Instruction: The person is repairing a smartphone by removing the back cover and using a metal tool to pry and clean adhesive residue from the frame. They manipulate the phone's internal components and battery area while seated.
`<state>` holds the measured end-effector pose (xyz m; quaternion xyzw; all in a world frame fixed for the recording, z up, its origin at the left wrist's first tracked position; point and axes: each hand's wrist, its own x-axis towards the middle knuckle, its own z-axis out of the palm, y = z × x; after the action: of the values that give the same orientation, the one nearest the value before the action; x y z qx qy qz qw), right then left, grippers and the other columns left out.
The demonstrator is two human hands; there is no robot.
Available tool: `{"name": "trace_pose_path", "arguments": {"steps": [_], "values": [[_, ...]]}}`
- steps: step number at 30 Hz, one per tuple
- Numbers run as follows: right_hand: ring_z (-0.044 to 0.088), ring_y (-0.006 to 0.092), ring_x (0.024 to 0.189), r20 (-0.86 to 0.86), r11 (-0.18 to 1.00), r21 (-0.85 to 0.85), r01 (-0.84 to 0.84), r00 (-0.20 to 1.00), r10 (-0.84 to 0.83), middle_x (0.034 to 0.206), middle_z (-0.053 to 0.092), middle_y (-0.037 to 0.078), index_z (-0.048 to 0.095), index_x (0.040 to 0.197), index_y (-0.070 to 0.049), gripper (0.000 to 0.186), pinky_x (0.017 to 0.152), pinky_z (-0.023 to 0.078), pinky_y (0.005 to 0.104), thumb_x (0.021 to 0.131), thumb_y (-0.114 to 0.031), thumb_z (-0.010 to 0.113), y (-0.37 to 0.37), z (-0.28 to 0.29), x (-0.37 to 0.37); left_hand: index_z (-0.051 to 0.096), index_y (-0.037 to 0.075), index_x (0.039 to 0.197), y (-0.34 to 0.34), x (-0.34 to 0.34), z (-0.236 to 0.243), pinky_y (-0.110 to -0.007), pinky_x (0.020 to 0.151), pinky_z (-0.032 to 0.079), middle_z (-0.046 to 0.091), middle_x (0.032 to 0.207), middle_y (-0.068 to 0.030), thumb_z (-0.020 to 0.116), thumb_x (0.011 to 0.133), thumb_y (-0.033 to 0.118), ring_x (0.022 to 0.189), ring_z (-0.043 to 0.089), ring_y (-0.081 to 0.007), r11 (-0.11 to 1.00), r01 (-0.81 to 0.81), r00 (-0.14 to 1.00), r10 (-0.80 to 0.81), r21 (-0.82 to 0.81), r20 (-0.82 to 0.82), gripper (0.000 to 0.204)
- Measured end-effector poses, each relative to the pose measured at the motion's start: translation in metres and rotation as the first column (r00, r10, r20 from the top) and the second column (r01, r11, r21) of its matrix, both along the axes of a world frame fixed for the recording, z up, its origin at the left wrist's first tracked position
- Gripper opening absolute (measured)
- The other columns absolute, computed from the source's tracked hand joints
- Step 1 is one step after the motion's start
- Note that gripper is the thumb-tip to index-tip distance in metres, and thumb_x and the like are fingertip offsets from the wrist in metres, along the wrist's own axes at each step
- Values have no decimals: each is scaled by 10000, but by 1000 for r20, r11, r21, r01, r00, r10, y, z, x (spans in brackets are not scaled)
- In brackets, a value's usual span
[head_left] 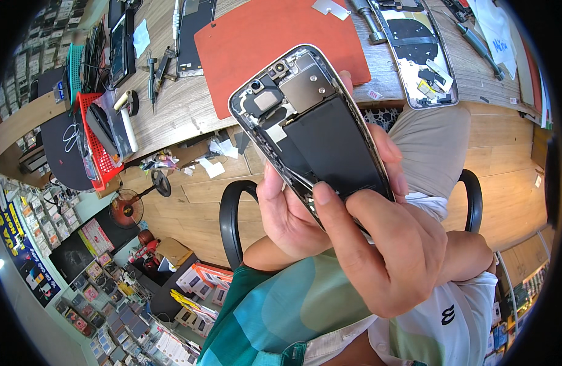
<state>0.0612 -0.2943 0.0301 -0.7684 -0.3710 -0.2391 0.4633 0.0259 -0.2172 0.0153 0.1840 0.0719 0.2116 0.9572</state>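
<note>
An opened smartphone (336,140) lies tilted in my left hand (287,213), its back off and its inside facing up. Two camera lenses and metal shields show at its far end, with a black battery (336,146) below them. My left thumb side grips the left edge, while the fingers wrap round from beneath to the right edge. My right hand (391,250) bends over the phone's near end, with fingertips drawn together and touching the lower part of it. Whatever lies between those fingertips is hidden; a thin pale strip runs up to them.
Beyond the phone, an orange-red mat (256,49) covers part of the wooden workbench (171,122). Another opened phone housing (409,49) lies at the right with loose parts in it. A screwdriver (476,46) is farther right. To the left are pliers (165,67) and a red basket (97,146).
</note>
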Motion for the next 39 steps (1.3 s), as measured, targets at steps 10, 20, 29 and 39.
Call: {"name": "trace_pose_path", "arguments": {"steps": [10,20,29,39], "values": [[667,226,729,-3,963,-124,-239,971,241,979,723,87,770,1212,-6,425,596,522,329,794,72,788,-12,26,62,123,75,1733,5,5,21,-493,921,580,579,1366,-243,228,1063,645,1087,666,-364,960,-158,987,144,-230,-76,886],[631,311,1074,-97,942,-205,-267,963,252,1181,617,164,624,1403,-18,634,928,518,381,892,-322,844,125,44,274,516,-2,1466,95,49,23,-537,819,623,637,1309,-259,176,1111,549,1056,695,-381,960,-165,986,160,226,39,737],[670,231,975,-268,883,-284,-374,915,302,1096,713,114,745,1288,-41,688,870,522,361,839,-551,855,205,12,327,502,-1,1496,125,58,13,-558,834,598,634,1310,-270,204,1122,509,1061,672,-417,978,-121,991,111,167,70,699],[682,198,907,-481,925,-128,-358,838,258,975,767,107,800,1144,-16,578,828,524,345,996,-565,697,199,19,322,511,-15,1477,123,59,13,-551,806,612,632,1288,-275,214,1118,530,1037,681,-399,986,-106,992,95,132,85,717]]}}
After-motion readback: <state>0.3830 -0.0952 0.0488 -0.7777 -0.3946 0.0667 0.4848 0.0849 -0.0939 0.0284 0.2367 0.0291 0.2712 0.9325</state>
